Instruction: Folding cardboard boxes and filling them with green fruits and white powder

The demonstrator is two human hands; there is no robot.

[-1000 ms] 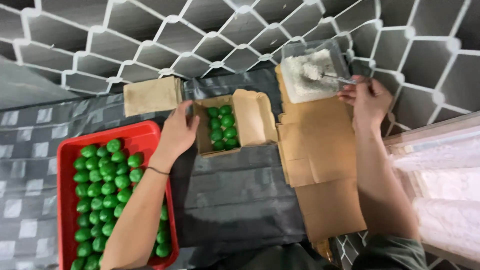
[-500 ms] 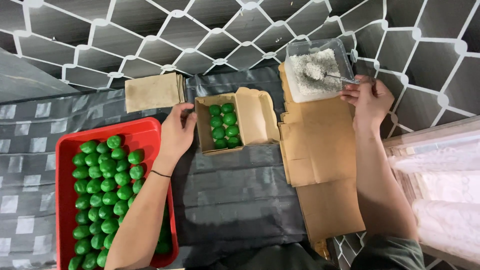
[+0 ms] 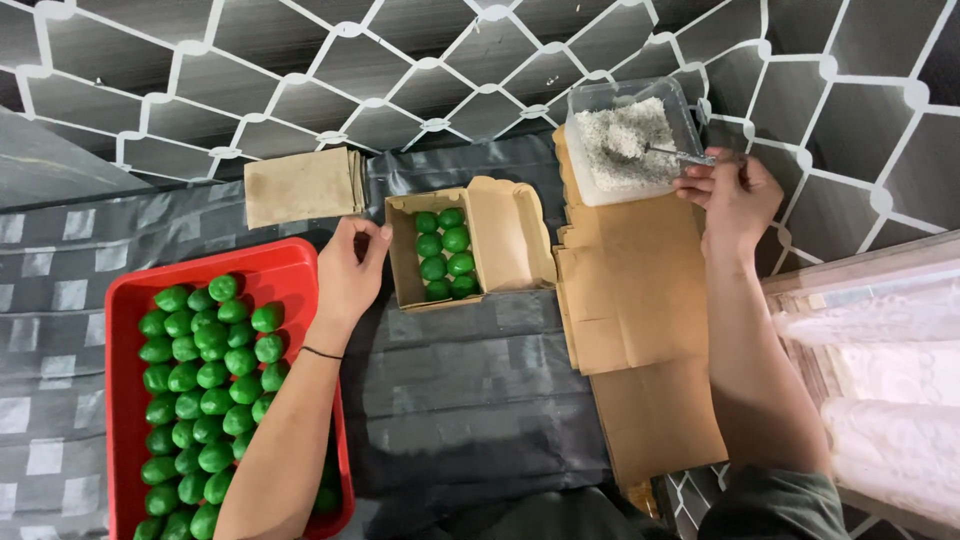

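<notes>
Just above the middle of the frame sits a small open cardboard box (image 3: pixel 432 250) with its lid flap folded out to the right, and inside it eight green balls (image 3: pixel 443 254) lie in two short rows along the right of the compartment, the strip beside them bare. The left hand (image 3: pixel 350 268) rests at the box's left wall, fingers loosely curled and touching or nearly touching the cardboard; it holds nothing that can be seen. At the upper right, the right hand (image 3: pixel 733 190) pinches the handle of a metal spoon (image 3: pixel 668 152) whose bowl is sunk in a clear plastic tub (image 3: pixel 628 142) of white shredded flakes. The step in hand looks like scooping the flakes while the box is steadied, with the balls already packed. A next move, in my judgement, would call for lifting the loaded spoon level and carrying it leftward over the flattened cardboard sheets (image 3: pixel 640 320) to the box without spilling. Further out, a red tray (image 3: pixel 132 300) at the lower left holds many more green balls, a stack of folded flat boxes (image 3: pixel 303 185) lies above it, and a dark patterned cloth (image 3: pixel 470 400) covers the table.
</notes>
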